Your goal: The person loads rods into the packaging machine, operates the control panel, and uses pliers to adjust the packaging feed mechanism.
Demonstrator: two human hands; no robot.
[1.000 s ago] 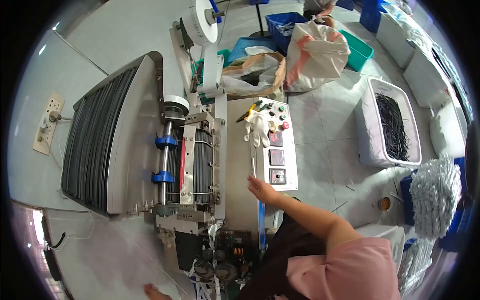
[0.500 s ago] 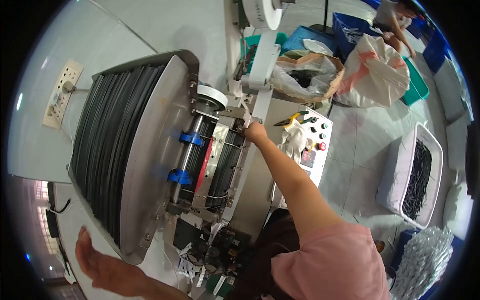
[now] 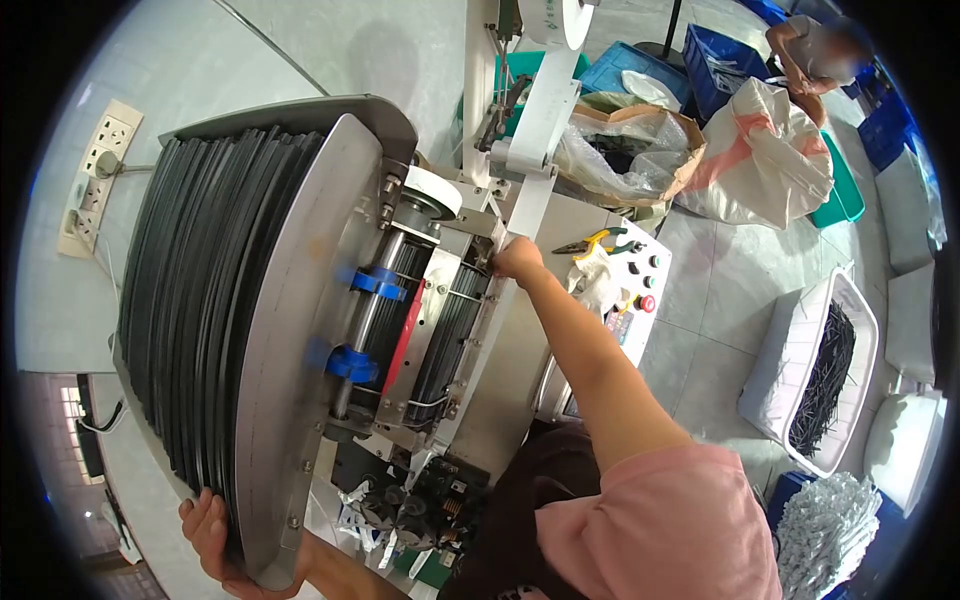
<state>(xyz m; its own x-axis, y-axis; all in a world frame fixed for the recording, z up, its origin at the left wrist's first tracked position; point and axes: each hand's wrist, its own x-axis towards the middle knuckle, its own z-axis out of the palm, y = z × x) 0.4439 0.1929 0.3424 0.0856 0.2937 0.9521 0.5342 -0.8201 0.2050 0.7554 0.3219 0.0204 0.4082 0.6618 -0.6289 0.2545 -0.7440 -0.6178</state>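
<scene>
A tall stack of thin black strips (image 3: 205, 300) stands in a curved metal hopper (image 3: 300, 290). My left hand (image 3: 225, 550) wraps round the stack's lower end, fingers pressed together against the strip ends; part of the hand is behind the hopper plate. Across the machine, my right hand (image 3: 517, 260) is closed at the edge of the metal rail, beside the white tape (image 3: 530, 200). Whatever its fingers grip is hidden. Between the hands lie a shaft with blue collars (image 3: 352, 364), a red strip (image 3: 403, 340) and black strips in the feed channel (image 3: 447, 335).
Yellow-handled pliers (image 3: 595, 243) and a whitish glove (image 3: 597, 280) rest by the control panel (image 3: 640, 265). A white bin (image 3: 775, 370) of black strips stands right on the floor. Sacks, boxes and another person (image 3: 815, 50) are at the back right. A wall socket strip (image 3: 100, 170) is left.
My left hand has moved from beside the hopper onto the lower end of the strip stack, and its fingers have come together. My right hand stays at the rail. The view has shifted slightly.
</scene>
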